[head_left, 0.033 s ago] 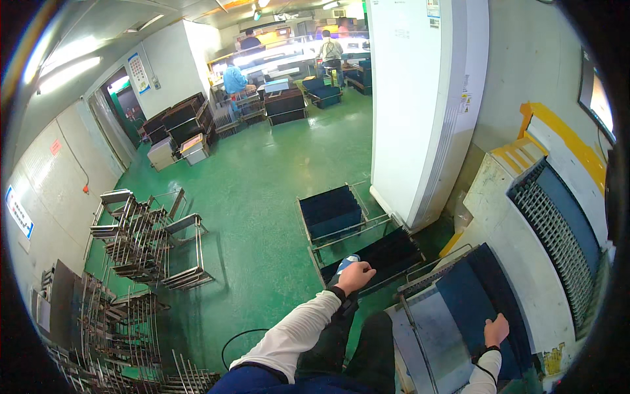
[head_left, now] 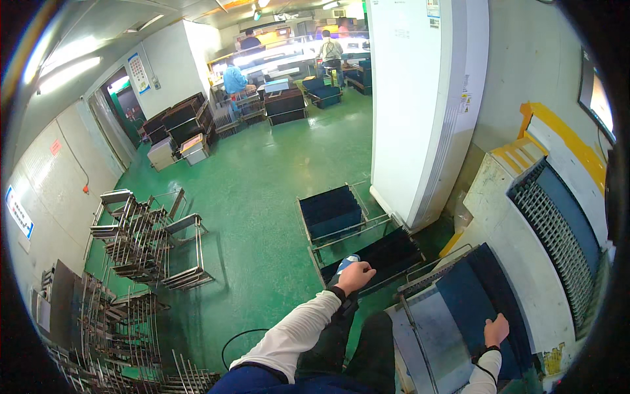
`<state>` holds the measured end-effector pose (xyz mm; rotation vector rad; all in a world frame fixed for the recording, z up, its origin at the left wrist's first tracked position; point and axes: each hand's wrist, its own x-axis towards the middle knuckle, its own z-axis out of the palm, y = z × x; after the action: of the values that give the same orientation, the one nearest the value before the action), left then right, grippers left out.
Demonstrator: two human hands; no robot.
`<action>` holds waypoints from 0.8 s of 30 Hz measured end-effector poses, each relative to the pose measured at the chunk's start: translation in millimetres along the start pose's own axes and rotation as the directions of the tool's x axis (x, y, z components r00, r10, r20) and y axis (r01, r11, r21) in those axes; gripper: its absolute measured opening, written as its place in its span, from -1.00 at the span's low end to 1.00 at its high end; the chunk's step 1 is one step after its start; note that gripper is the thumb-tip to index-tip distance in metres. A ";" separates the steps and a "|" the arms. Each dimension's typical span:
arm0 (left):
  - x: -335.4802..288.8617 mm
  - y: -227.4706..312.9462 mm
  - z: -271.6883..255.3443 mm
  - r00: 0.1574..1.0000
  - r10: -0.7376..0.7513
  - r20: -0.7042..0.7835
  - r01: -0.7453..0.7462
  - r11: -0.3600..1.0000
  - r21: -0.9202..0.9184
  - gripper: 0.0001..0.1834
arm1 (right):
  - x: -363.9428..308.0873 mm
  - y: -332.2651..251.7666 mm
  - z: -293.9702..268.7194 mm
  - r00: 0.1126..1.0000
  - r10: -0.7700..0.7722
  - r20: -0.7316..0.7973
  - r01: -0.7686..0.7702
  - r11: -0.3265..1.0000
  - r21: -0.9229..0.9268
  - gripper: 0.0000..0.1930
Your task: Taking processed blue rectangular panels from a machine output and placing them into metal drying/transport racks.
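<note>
My right hand (head_left: pixel 497 329) has its fingers curled at the edge of a dark blue panel (head_left: pixel 462 295), gripping it. This panel is in a metal rack (head_left: pixel 412 314) at the lower right, among several dark panels. Beside it in the rack lies a pale grey surface (head_left: pixel 430 335). My left hand (head_left: pixel 356 278) is closed over the near side of a floor rack filled with dark panels (head_left: pixel 387 257). Whatever its fingers hold, if anything, is hidden. Just beyond this hand shows a blue and white thing (head_left: pixel 348 262), partly covered, in line with my leg.
Another rack of dark panels (head_left: pixel 331 213) stands farther off, near a tall white cabinet (head_left: pixel 410 105). At right is a machine with a slotted conveyor (head_left: pixel 551 230). Empty metal racks (head_left: pixel 141 236) crowd the left. Two or more people work at a bright line (head_left: pixel 282 56) far back.
</note>
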<state>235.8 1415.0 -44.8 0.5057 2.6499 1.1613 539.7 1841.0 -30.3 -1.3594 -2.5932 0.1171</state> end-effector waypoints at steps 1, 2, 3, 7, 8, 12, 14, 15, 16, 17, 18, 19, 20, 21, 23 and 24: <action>0.1 0.5 0.5 1.000 0.001 -0.001 -0.001 1.000 0.000 -0.66 | 0.4 0.9 0.0 1.000 0.004 0.004 -0.004 1.000 -0.005 -0.60; 0.1 1.0 1.0 1.000 0.002 -0.002 -0.002 1.000 0.000 -0.66 | 1.1 1.9 0.3 1.000 0.008 0.008 -0.008 1.000 -0.011 -0.60; 0.1 1.4 1.3 1.000 0.003 -0.003 -0.003 1.000 0.000 -0.66 | 2.4 4.3 2.1 1.000 0.007 0.015 -0.006 1.000 -0.027 -0.59; 0.9 0.3 1.3 1.000 -0.016 0.006 0.016 1.000 0.005 -0.67 | 6.3 10.3 8.9 0.999 -0.004 0.032 0.006 0.997 -0.071 -0.56; 0.5 0.6 0.8 1.000 -0.013 0.006 0.013 1.000 0.005 -0.67 | 6.4 10.3 9.2 0.999 -0.007 0.033 0.009 0.997 -0.077 -0.56; -0.9 9.7 -4.1 0.997 -0.048 0.069 0.048 0.999 0.000 -0.63 | 3.1 8.7 5.0 1.000 -0.012 0.006 0.012 0.997 -0.075 -0.57; -0.8 5.1 -2.6 0.999 -0.029 0.037 0.029 1.000 -0.003 -0.65 | 2.3 6.3 4.6 1.000 -0.021 -0.017 0.020 0.998 -0.066 -0.59; -0.5 3.0 -1.7 1.000 -0.019 0.021 0.019 1.000 -0.005 -0.66 | 1.7 4.9 3.5 0.999 -0.025 -0.021 0.023 0.998 -0.066 -0.60; -0.1 2.1 -0.7 1.000 -0.016 0.017 0.016 1.000 -0.004 -0.66 | 0.8 4.1 1.8 0.999 -0.027 -0.026 0.025 0.997 -0.066 -0.61; 0.4 1.2 0.2 1.000 -0.012 0.014 0.012 1.000 -0.003 -0.66 | 0.4 3.7 0.7 0.999 -0.029 -0.030 0.027 0.997 -0.067 -0.62; 0.8 0.3 1.1 1.000 -0.008 0.010 0.008 1.000 -0.002 -0.65 | 0.5 4.5 1.5 0.999 -0.031 -0.038 0.028 0.998 -0.064 -0.63; 1.0 0.7 1.1 1.000 -0.011 0.014 0.011 1.000 0.000 -0.65 | 0.8 5.4 3.6 0.999 -0.033 -0.044 0.030 0.998 -0.060 -0.64; 1.3 1.1 1.0 1.000 -0.014 0.018 0.014 1.000 0.003 -0.65 | 1.0 5.9 4.8 0.998 -0.035 -0.050 0.032 0.998 -0.056 -0.65; 1.5 1.4 1.0 1.000 -0.017 0.021 0.017 1.000 0.006 -0.65 | 0.7 6.2 5.3 0.998 -0.037 -0.048 0.035 0.998 -0.054 -0.64; 1.3 0.2 0.8 1.000 -0.016 0.022 0.016 1.000 0.008 -0.65 | -1.3 2.1 0.9 0.998 -0.045 -0.046 0.043 0.998 -0.052 -0.64; 1.2 -0.4 0.6 1.000 -0.016 0.022 0.016 1.000 0.009 -0.65 | -0.9 2.0 1.6 0.998 -0.043 -0.040 0.041 0.998 -0.050 -0.63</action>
<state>234.8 1415.5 -45.6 0.4950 2.6368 1.1329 541.4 1841.5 -32.4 -1.3084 -2.6048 0.0193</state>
